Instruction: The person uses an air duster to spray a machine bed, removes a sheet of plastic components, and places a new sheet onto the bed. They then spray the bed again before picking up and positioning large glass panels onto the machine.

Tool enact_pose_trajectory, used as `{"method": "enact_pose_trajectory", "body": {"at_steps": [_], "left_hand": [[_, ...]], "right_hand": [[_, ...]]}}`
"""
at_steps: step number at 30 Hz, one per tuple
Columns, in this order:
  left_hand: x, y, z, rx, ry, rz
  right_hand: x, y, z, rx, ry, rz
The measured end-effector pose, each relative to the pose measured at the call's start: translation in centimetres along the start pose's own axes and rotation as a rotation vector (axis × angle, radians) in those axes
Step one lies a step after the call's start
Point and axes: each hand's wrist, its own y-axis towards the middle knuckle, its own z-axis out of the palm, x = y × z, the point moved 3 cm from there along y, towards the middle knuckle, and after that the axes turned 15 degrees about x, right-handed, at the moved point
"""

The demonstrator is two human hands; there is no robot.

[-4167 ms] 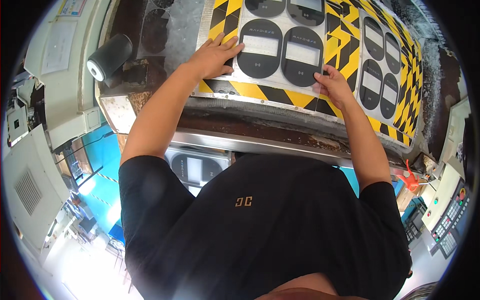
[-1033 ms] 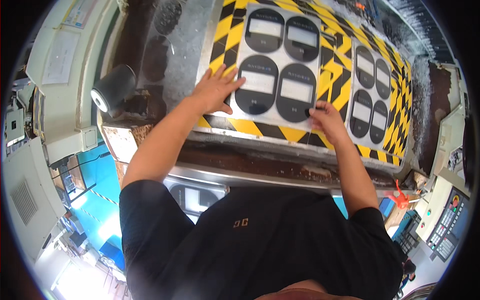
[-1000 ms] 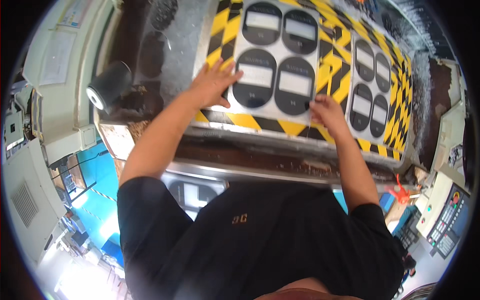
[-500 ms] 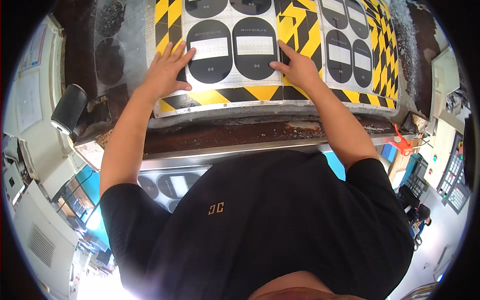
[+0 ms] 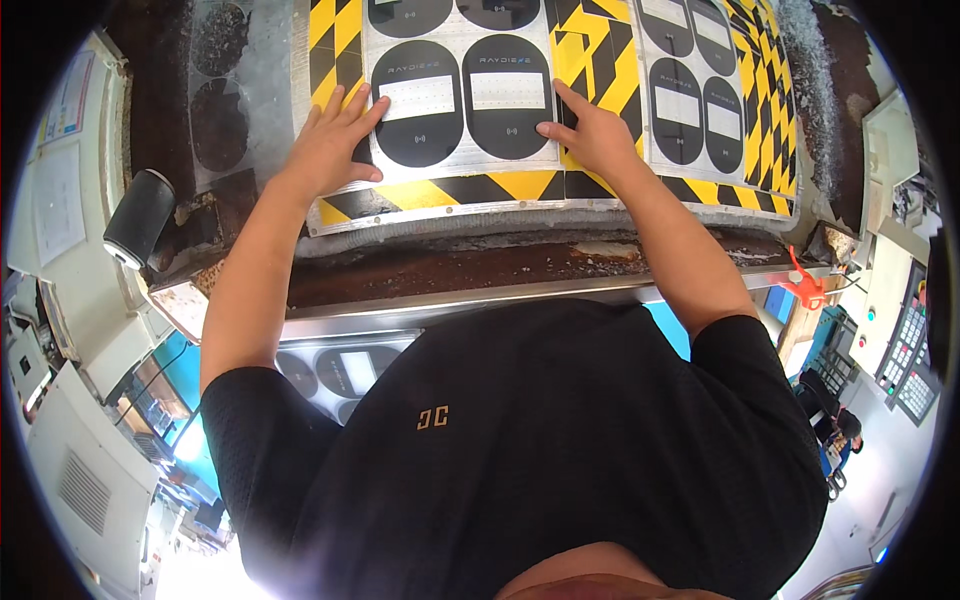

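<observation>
left hand spread flat, gripping nothing, at left edge of panel sheet; right hand open, thumb and forefinger parted at right edge, no grip seen. panel sheet lies on striped plate; uneven finger pressure could skew it.

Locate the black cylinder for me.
In the head view, the black cylinder is on the left side, left of the person's left hand and near the bed's rusty front corner.
</observation>
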Motion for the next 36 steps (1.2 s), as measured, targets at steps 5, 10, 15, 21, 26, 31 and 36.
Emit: {"method": "enact_pose_trajectory", "body": {"at_steps": [5, 10, 15, 21, 26, 31, 36], "left_hand": [[0.1, 0.2, -0.2, 0.046, -0.008, 0.01], [0.2, -0.1, 0.1, 0.036, -0.035, 0.023], [0.1, -0.8, 0.0, 0.065, -0.038, 0.002], [0.6, 0.0, -0.2, 0.128, -0.032, -0.017], [0.5, 0.2, -0.5, 0.091, -0.001, -0.036], [0.2, 0.2, -0.3, 0.087, 0.032, -0.092], [-0.8, 0.0, -1.5, 0.113, 0.081, -0.134]], "right_hand": [[-0.3, -0.1, -0.1, -0.013, 0.061, -0.019], [-0.2, -0.5, 0.1, -0.013, 0.066, -0.003], [0.7, -0.8, 0.0, 0.015, 0.053, 0.032], [0.1, 0.3, 0.6, 0.005, 0.033, -0.016], [1.0, 0.1, -0.4, 0.075, 0.044, 0.088], [0.3, 0.4, 0.2, 0.022, -0.001, 0.044], [0.8, 0.0, -0.2, 0.071, 0.0, 0.069]]}}
